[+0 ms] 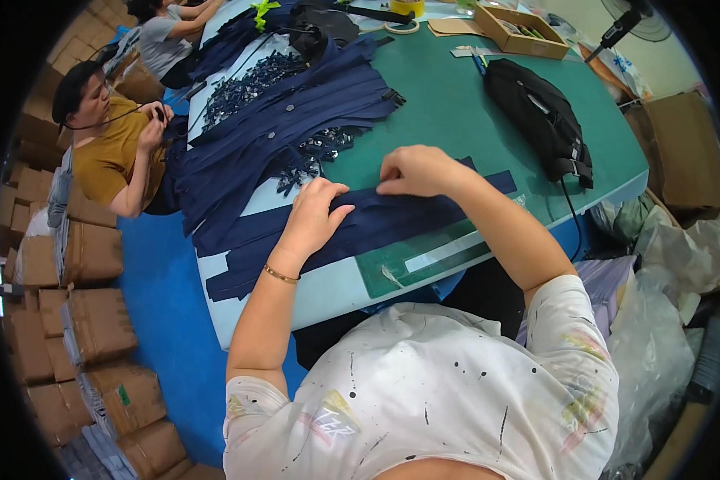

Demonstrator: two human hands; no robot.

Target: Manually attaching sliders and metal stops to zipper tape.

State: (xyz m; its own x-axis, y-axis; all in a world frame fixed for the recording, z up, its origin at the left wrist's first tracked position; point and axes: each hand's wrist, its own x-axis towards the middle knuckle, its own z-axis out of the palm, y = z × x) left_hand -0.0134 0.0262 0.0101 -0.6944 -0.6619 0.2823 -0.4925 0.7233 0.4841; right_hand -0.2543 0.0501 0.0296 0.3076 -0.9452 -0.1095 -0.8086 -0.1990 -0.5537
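Observation:
Several long navy fabric strips (408,214) lie side by side across the near part of the table in front of me. My left hand (316,212) rests over them, thumb and forefinger apart. To the right of it, my right hand (416,170) is bent down at the wrist with its fingertips pinched together at the upper edge of the strips. What lies between those fingertips is mostly hidden by the hand. Beyond my left hand, a thick heap of navy strips (248,148) runs toward the far left, with small dark shiny pieces (324,148) beside it.
A black bag (536,116) lies on the green mat (448,104) at the right. Farther back are a wooden box (520,32) of small items and a tape roll (402,27). A person in a mustard top (112,152) works at the left. Cardboard boxes (96,320) line the floor.

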